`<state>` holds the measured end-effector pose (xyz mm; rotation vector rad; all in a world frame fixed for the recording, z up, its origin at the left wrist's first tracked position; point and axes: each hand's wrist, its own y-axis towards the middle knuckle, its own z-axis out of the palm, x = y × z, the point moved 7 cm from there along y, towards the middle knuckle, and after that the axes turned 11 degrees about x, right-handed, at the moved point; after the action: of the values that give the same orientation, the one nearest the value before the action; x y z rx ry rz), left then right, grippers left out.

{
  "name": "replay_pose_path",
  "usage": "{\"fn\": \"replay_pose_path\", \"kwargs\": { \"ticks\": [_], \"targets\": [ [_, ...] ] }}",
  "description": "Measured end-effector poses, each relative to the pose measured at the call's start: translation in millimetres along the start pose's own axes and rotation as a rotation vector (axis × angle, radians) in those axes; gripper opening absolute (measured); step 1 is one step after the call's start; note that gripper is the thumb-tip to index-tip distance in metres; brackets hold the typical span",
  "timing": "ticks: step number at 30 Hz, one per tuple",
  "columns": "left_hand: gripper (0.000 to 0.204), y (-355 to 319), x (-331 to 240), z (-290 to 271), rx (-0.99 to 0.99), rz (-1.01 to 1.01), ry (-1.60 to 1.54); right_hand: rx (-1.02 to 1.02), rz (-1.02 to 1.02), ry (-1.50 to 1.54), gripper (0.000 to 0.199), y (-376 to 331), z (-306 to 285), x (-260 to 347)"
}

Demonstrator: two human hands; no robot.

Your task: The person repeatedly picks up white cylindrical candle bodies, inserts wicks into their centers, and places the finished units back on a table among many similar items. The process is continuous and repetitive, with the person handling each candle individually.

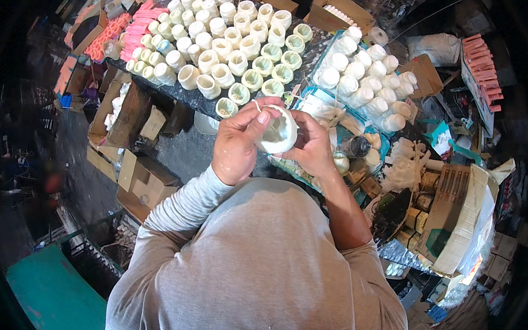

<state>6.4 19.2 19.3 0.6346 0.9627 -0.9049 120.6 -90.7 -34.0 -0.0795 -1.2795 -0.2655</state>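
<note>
Between my two hands is a white, hollow, cup-shaped piece (287,137) with thick, uneven walls, probably wax. It is tilted so that its opening shows. My left hand (235,149) is closed on its left rim, thumb on top. A short white cord (257,105) sticks up by the left fingers; whether it is joined to the cup I cannot tell. My right hand (316,149) grips the cup's right side between thumb and fingers. Just beyond, similar white and pale green cups (222,75) stand in rows on a dark table (185,100).
More white cups (370,80) crowd a blue-green sheet at the right. Pink sticks (144,22) lie at the far left, others (482,70) at the far right. Cardboard boxes (144,186) stand left of me, and a torn carton (458,217) on the right. A green panel (58,291) is lower left.
</note>
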Motion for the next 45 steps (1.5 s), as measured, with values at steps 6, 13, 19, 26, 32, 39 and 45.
{"fn": "replay_pose_path", "kwargs": {
  "ticks": [6, 13, 19, 26, 32, 39, 45],
  "targets": [
    [0.022, -9, 21, -3, -0.056, -0.055, 0.010, 0.056, 0.067, -0.126, 0.072, -17, -6, -23],
    [0.115, -3, 21, 0, 0.283, -0.083, 0.015, 0.040, 0.160, 0.315, 0.061, -32, -31, -35],
    [0.084, -1, 43, -6, 0.237, -0.078, 0.625, 0.200, 0.292, -0.039, 0.086, -13, -48, -45],
    [0.069, -14, 74, 2, 0.046, -0.174, 1.151, 0.045, 0.337, 0.695, 0.067, -55, -67, -94],
    [0.069, -18, 173, -82, 0.132, -0.850, 1.450, -0.094, 0.880, 0.455, 0.014, -101, -90, -169],
    [0.062, -46, 173, -86, -0.191, -0.319, 1.025, 0.033, 0.755, 0.475, 0.024, -36, -74, -180],
    [0.065, -75, 181, -136, -0.353, -0.344, 0.949, 0.063, 0.592, -0.622, 0.035, 41, -91, -216]
  ]
}}
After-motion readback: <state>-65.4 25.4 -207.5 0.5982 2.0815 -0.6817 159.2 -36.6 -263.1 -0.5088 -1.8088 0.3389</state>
